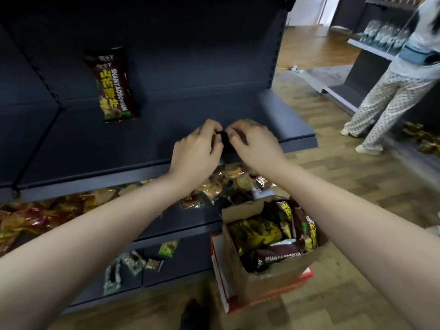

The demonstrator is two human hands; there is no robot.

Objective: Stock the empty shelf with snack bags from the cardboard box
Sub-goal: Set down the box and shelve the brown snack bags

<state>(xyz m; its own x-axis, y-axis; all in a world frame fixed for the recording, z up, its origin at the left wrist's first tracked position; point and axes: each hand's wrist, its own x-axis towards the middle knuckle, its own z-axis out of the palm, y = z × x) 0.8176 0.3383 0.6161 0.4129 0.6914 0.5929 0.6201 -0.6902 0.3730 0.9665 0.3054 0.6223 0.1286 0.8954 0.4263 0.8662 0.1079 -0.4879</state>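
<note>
Two bare hands meet over a dark shelf; scene listed big to small.
Shelf unit: dark grey shelf (100, 148) fills upper left, top & left edges cut off by frame; nearly bare, 1 bag on it.
Floor: wood-look floor (357, 198), blurred toward right edge.
Other person: second person (392, 91) at right by another rack, head cut off, dotted trousers, detail smeared.
Cardboard box: cardboard box (266, 277) on floor lower centre-right, flaps open, full of snack bags (264, 232); sits on a red-and-white box, mostly hidden.
Lower shelves: mixed orange/yellow packets (35, 215) under the shelf, partly hidden by forearms, print too blurred to read.
Bag on shelf: brown-and-yellow bag (112, 86) leaning on back panel, left of hands, apart from them.
Writing: "SHANYAOBOPIAN" on shelf bag; same word, partly readable, on a bag in box. Large yellow characters, not legible.
Left hand: left hand (197, 151) fingers curled, pinching small dark item (223, 139) above shelf front.
Right hand: right hand (254, 141) fingers curled, pinching same item from other side.
Dark item: mostly hidden betw. fingers; can't tell what it is.
</note>
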